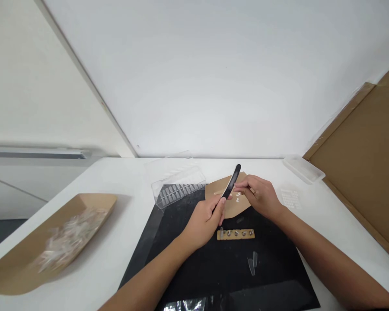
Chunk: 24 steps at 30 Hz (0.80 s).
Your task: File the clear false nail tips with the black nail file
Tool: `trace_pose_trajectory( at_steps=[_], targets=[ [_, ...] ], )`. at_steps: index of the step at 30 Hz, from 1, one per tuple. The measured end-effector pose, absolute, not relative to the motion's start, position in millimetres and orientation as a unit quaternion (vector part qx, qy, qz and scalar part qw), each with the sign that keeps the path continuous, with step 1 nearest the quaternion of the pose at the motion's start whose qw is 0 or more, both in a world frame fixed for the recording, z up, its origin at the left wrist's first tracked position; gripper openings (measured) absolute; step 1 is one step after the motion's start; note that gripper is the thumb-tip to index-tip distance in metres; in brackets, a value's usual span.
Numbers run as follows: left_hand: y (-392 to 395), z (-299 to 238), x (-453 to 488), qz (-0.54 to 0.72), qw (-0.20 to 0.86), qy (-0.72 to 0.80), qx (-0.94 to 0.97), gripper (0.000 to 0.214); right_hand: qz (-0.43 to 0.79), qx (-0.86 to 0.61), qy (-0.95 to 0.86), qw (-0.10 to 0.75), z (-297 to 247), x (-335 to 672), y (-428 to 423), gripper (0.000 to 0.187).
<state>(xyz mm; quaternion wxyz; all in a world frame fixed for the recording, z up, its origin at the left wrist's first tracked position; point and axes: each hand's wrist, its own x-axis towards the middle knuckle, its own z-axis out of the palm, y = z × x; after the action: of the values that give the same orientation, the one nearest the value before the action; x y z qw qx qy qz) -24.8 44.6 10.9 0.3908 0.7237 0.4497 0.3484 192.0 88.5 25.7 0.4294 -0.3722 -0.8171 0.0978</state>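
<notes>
My white table meets a plain white wall along its far edge. To the left, beyond a slanting seam, a cream panel rises above a pale rail. On the right a brown cardboard panel leans across the corner, a shallow translucent tray just beside it.

A glossy black mat covers the middle of the table and catches bright reflections at its near edge. Over its far part lies a tan sheet with small white bits scattered on it. Above that sheet, my left hand pinches a black nail file between thumb and fingers, tilted up and away from me. My right hand has its fingertips drawn together close beside the file; I cannot tell whether they grip anything.

Nearer me on the mat lie a wooden strip with a row of round metal studs and a couple of loose clear nail tips. A clear box of nail tips straddles the mat's far left corner. Farther left, on the white surface, a brown tray holds a blurred heap of clear pieces.
</notes>
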Motion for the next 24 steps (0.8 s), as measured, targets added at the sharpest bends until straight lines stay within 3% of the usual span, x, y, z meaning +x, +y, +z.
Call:
trace_pose_trajectory(
  at_steps=[10,15,24],
  targets=[
    [38.4,16.7,-22.2,0.364,0.221,0.409,0.807,0.043,0.063,-0.397,-0.799,0.447,31.5,193.1,78.9,0.025],
    [36.1,15.7,-20.5,0.363,0.21,0.407,0.812,0.039,-0.026,-0.388,-0.803,0.451,19.7,186.9,74.1,0.03],
    [34.2,10.4,-18.6,0.345,0.233,0.438,0.797,0.045,-0.051,-0.368,-0.8,0.47,14.0,183.7,63.7,0.02]
  ],
)
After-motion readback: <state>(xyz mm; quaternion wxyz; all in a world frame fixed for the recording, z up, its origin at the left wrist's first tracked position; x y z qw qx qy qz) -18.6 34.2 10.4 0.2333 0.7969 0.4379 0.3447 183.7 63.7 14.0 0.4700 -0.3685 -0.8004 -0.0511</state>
